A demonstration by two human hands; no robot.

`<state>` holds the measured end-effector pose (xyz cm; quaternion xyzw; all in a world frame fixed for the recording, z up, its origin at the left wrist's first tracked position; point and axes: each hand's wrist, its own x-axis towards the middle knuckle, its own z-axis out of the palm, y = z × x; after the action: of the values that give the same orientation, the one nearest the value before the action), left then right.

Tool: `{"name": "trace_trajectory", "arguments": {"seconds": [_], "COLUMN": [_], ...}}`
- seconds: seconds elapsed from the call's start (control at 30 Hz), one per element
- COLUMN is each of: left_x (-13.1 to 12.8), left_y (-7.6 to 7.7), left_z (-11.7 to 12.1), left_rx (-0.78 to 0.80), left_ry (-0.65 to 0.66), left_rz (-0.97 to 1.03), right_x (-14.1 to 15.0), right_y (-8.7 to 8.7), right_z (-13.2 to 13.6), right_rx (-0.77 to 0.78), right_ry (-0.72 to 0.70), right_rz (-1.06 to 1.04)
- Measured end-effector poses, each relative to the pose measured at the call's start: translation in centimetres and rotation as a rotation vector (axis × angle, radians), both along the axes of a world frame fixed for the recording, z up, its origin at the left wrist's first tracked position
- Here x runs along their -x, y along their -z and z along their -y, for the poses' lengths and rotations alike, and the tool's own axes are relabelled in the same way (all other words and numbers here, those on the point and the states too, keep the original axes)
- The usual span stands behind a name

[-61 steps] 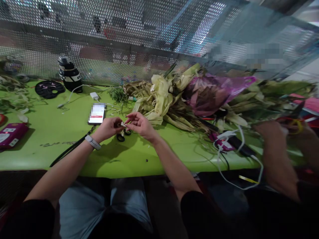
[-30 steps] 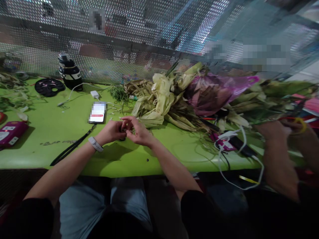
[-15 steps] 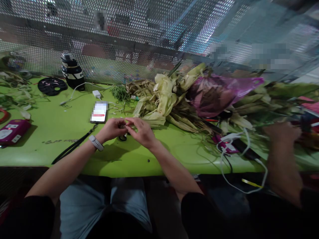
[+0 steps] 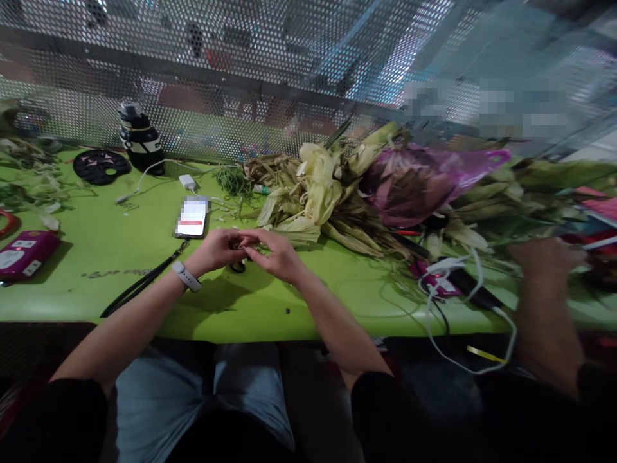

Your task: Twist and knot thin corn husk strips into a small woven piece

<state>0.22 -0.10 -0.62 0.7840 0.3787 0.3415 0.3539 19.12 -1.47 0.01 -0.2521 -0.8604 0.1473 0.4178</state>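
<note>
My left hand and my right hand meet over the green table, fingertips touching. Both are closed in a pinch. The small piece between them is mostly hidden by the fingers. Below them, the black handle loops of scissors show in part on the table. A phone with a lit screen lies just beyond my left hand, its black wrist strap trailing toward the table's front edge. Past my right hand spreads a heap of pale and brown corn husks.
A purple plastic bag sits among the husks. At the back left stand a dark bottle and a black openwork mat. A magenta box lies at left. White cables hang over the edge near a co-worker's arm at right.
Two seconds ago a pale scrap showed between my fingertips; now the fingers cover it. My hands have drawn closer together. The co-worker's yellow-handled tool has gone out of sight.
</note>
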Motion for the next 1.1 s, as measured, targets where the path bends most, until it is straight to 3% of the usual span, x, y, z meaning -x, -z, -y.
{"name": "trace_trajectory", "arguments": {"seconds": [0.2, 0.47, 0.6, 0.77, 0.93, 1.1], "left_x": [0.0, -0.1, -0.2, -0.4, 0.0, 1.2], "left_y": [-0.2, -1.3, -1.1, -0.5, -0.5, -0.2], "left_z": [0.1, 0.7, 0.8, 0.5, -0.2, -1.1], "left_rx": [0.091, -0.047, -0.029, 0.157, 0.477, 0.767], "left_ry": [-0.017, -0.056, -0.004, 0.072, 0.159, 0.187], "left_rz": [-0.049, -0.090, -0.076, 0.057, 0.242, 0.425], "right_x": [-0.1, -0.1, -0.1, -0.2, -0.6, -1.0], "right_y": [0.1, -0.2, -0.3, -0.6, -0.8, -1.1], "right_z": [0.1, 0.1, -0.1, -0.2, -0.4, -0.5], "right_rx": [0.097, 0.145, 0.133, 0.059, 0.002, -0.050], "right_ry": [0.088, 0.147, 0.154, 0.144, 0.165, 0.093], "right_rz": [0.003, 0.024, 0.058, 0.130, 0.177, 0.182]}}
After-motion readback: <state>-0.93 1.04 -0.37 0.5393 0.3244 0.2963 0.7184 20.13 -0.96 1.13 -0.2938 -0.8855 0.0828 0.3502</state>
